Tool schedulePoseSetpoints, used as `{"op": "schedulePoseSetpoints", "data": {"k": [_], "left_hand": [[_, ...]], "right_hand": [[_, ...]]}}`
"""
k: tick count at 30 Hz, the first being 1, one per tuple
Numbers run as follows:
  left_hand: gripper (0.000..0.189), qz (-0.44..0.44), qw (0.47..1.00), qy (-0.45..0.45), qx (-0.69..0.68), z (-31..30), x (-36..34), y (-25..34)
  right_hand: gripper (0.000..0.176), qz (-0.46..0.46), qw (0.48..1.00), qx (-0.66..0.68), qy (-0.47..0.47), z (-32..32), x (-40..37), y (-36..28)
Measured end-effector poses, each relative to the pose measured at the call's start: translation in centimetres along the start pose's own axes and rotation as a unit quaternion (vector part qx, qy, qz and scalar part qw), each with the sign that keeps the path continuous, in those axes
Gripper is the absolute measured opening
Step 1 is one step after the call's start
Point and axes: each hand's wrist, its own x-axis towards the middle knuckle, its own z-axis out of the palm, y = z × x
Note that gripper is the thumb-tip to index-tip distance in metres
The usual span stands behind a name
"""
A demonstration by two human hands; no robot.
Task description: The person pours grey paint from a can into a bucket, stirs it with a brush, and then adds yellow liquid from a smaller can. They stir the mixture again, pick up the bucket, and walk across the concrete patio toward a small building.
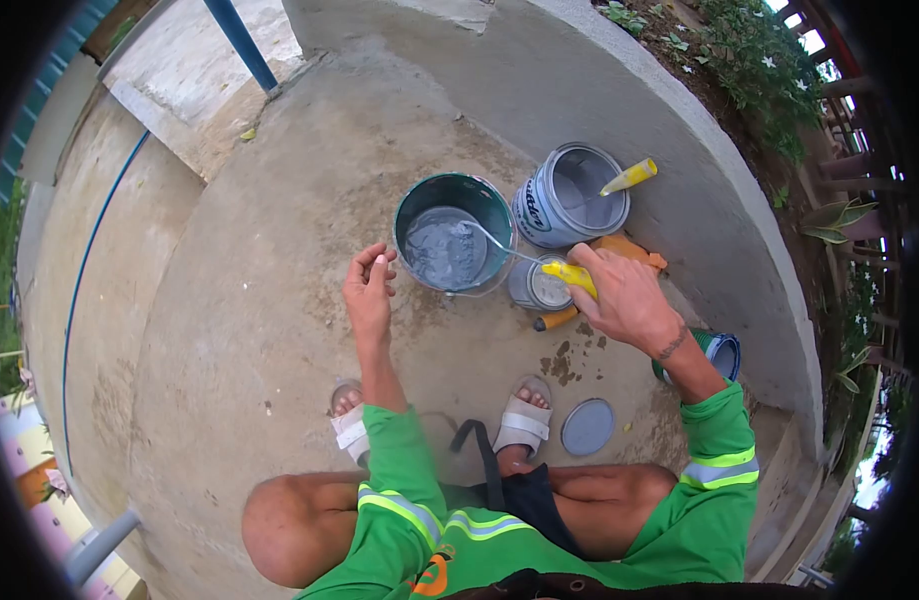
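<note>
My right hand (pixel 624 295) is closed around the yellow handle of a paint roller (pixel 567 272). The roller's bent wire frame reaches left over the rim of a dark green bucket (pixel 407 200), and its grey-coated head lies in the grey paint (pixel 434 245) there. At the bucket's left rim is my left hand (pixel 368 290), fingers loosely curled and apart with nothing in them. Just below my right hand stands a small can (pixel 524 287) with pale grey contents. A larger paint can (pixel 539 215), grey inside, has a second yellow-handled tool (pixel 629 177) leaning in it.
An orange-handled tool (pixel 556 319) and an orange cloth-like piece (pixel 629 248) lie by the cans. A round grey lid (pixel 588 427) rests near my foot. A green can (pixel 721 355) lies tipped by the low concrete wall (pixel 719 200). A blue hose (pixel 89 255) runs along the left.
</note>
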Motion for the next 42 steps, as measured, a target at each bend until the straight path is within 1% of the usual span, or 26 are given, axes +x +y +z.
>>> {"op": "schedulePoseSetpoints", "data": {"k": [3,8,11,14,18,23,26,29,32,35,38,42], "left_hand": [[0.029,-0.005,1.0,0.003,-0.006,0.0,-0.1,0.1],[0.029,-0.011,1.0,0.004,-0.007,0.1,0.1,-0.1],[0.029,-0.013,1.0,0.004,0.004,0.2,-0.2,0.4],[0.028,-0.003,1.0,0.003,0.027,0.3,-0.2,0.8],[0.027,0.005,0.999,0.008,0.047,0.5,-0.5,0.9],[0.026,0.02,0.998,0.009,0.061,0.1,-0.3,0.9],[0.026,0.009,0.998,0.013,0.055,0.4,-0.2,0.9],[0.026,0.005,0.999,0.011,0.05,0.6,0.0,1.2],[0.026,-0.003,0.999,0.008,0.053,-0.1,-0.5,1.7],[0.027,-0.003,0.999,0.003,0.041,0.1,-0.2,1.6],[0.027,-0.014,0.999,0.006,0.041,-0.3,-0.5,1.7],[0.026,-0.013,1.0,0.0,0.02,-0.4,0.0,1.2]], "right_hand": [[0.041,-0.018,0.999,-0.025,0.032,0.0,-0.1,-1.3],[0.041,-0.033,0.992,-0.079,0.089,1.9,0.0,-1.0],[0.042,-0.02,0.991,-0.086,0.104,3.5,-0.2,-1.7],[0.042,0.006,0.988,-0.113,0.109,3.8,-0.6,-3.3],[0.042,0.026,0.988,-0.121,0.093,4.0,-0.6,-4.0],[0.04,0.073,0.99,-0.101,0.07,0.0,-2.5,-5.8],[0.039,0.03,0.994,-0.062,0.084,-1.2,-2.3,-5.3],[0.04,0.02,0.996,-0.005,0.083,-0.4,-1.7,-3.7],[0.043,-0.001,0.993,0.03,0.114,0.2,-2.2,-2.8],[0.044,-0.037,0.988,-0.024,0.145,0.8,-2.4,-1.5],[0.035,-0.045,0.984,-0.057,0.162,0.3,-3.0,-0.8],[0.034,-0.059,0.978,-0.069,0.188,0.9,-3.3,0.2]]}}
